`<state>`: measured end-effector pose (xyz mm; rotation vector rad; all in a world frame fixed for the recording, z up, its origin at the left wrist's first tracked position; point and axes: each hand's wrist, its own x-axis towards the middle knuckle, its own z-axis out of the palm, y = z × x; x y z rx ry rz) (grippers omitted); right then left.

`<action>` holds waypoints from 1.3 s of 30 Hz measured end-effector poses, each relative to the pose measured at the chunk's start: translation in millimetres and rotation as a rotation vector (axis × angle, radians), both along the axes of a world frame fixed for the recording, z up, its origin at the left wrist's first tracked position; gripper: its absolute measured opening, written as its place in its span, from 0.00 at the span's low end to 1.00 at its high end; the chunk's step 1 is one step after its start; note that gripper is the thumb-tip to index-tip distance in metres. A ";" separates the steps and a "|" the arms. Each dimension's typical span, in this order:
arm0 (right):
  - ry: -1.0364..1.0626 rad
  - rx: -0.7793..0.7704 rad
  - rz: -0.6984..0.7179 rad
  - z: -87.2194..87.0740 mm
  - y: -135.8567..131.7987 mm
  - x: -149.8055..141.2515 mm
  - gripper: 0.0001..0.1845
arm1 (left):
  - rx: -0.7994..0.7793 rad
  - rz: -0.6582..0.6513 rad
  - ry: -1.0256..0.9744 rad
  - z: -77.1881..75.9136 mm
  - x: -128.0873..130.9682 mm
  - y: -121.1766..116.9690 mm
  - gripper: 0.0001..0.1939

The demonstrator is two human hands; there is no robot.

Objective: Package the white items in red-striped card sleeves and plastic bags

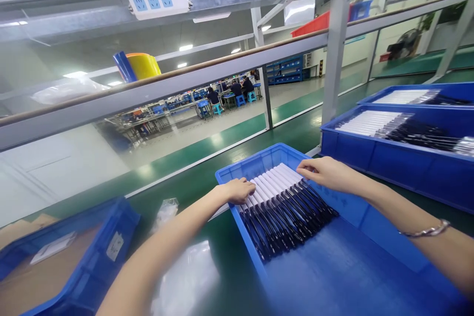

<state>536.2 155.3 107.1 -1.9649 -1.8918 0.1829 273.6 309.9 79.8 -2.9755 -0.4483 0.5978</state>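
Note:
In the head view, a row of slim black cord-like pieces with white tube-like ends (276, 182) lies side by side at the far end of a blue plastic bin (370, 271). The white ends point away from me and the black parts toward me. At the left end of the row, my left hand (240, 191) rests with curled fingers against the outermost white ends; its fingertips are partly hidden. My right hand (322, 173) is at the row's right end beside the bin wall, thumb and fingers drawn together. What lies between those fingers, if anything, cannot be made out.
Two blue bins (396, 158) at the right hold similar white and black pieces. Another blue bin (114, 237) with cardboard stands at left. Clear plastic bags (188, 276) lie on the green bench (296, 113). A metal frame (335, 44) with a power strip (159, 4) crosses in front.

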 end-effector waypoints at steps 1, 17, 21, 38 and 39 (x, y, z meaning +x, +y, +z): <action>-0.002 -0.003 0.000 -0.5 -0.6 -0.8 0.17 | -0.009 -0.001 0.013 -0.7 2.9 -0.9 0.17; 0.001 0.015 0.031 2.8 -4.1 3.5 0.20 | -0.159 0.198 0.117 8.8 -10.1 16.8 0.14; 0.003 0.010 0.033 5.5 -6.6 1.1 0.19 | -0.140 0.185 0.147 4.7 -4.5 17.1 0.19; 0.004 -0.018 0.041 7.8 -7.3 0.4 0.16 | 0.107 -0.184 0.058 -17.8 20.3 7.5 0.17; 0.004 -0.020 0.041 8.6 -8.1 -0.4 0.15 | 0.111 -0.183 0.045 -19.0 22.1 8.4 0.18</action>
